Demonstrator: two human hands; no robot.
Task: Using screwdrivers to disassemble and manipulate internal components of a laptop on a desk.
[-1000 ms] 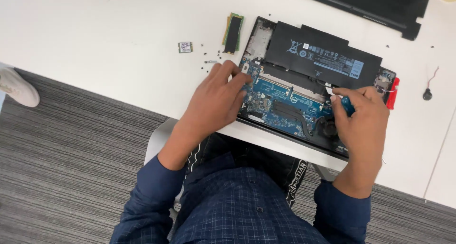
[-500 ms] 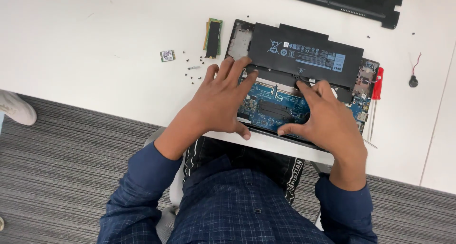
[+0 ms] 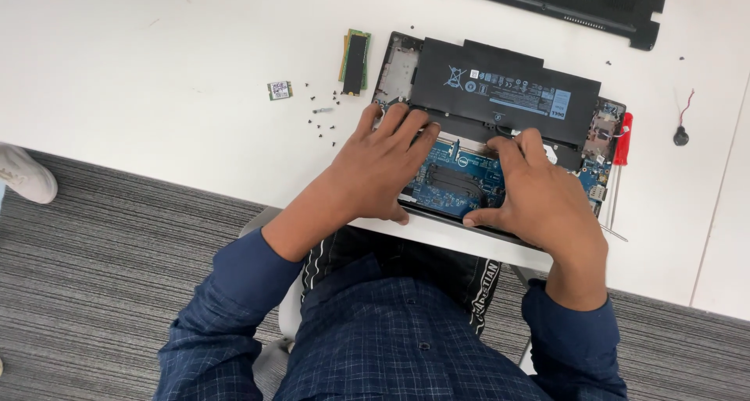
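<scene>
So the flat black rectangular battery pack (image 3: 504,96) inside the opened laptop base (image 3: 398,65) is being pressed along its lower edge by the left hand (image 3: 379,171) and right hand (image 3: 539,198), fingers spread, nothing grasped.

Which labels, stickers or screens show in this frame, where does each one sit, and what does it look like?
Battery label: on the black battery in the opened laptop, past both hands; a row of white symbols with a small blue patch.
Card sticker: on the small square card left of the laptop on the white table; pale with dark marks.
Round mark: on the blue circuit board between left hand and right hand; small, light.
No screens show.
</scene>
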